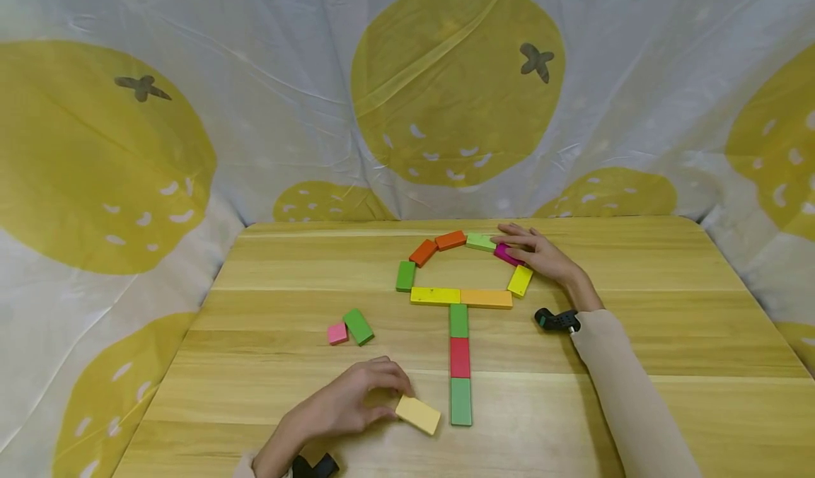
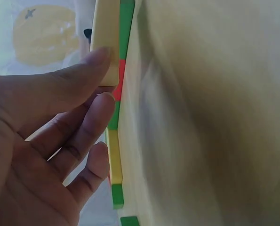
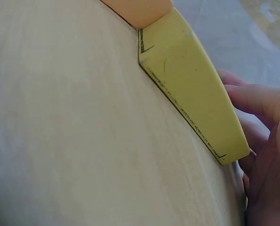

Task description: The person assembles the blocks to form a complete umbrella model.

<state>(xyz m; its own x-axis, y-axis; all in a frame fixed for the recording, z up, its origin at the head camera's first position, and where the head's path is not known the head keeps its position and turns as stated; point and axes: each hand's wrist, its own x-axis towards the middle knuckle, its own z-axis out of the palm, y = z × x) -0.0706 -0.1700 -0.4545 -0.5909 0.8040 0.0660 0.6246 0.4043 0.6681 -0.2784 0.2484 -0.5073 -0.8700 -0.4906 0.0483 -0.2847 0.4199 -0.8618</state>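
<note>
My left hand point(image 1: 359, 398) pinches a pale yellow wooden block point(image 1: 418, 414) between thumb and fingers, low on the table; its thumb point(image 2: 78, 80) lies along the block in the left wrist view. Just right of that block runs a column of a green block point(image 1: 458, 321), a red block point(image 1: 460, 358) and a light green block point(image 1: 461, 401). At the far side, my right hand point(image 1: 547, 257) holds a magenta block point(image 1: 509, 254) in the arch, partly covered by the fingers. Beside it are a light green block point(image 1: 480, 242) and a yellow block point(image 1: 520, 281).
The arch continues left with two orange blocks point(image 1: 451, 240) and a green block point(image 1: 405, 276). Below it, a long yellow block point(image 1: 436, 295) and a light orange block point(image 1: 487, 299) form a bar. A pink cube point(image 1: 337, 334) and another green block point(image 1: 359, 327) lie left. A patterned cloth point(image 1: 286, 110) hangs behind.
</note>
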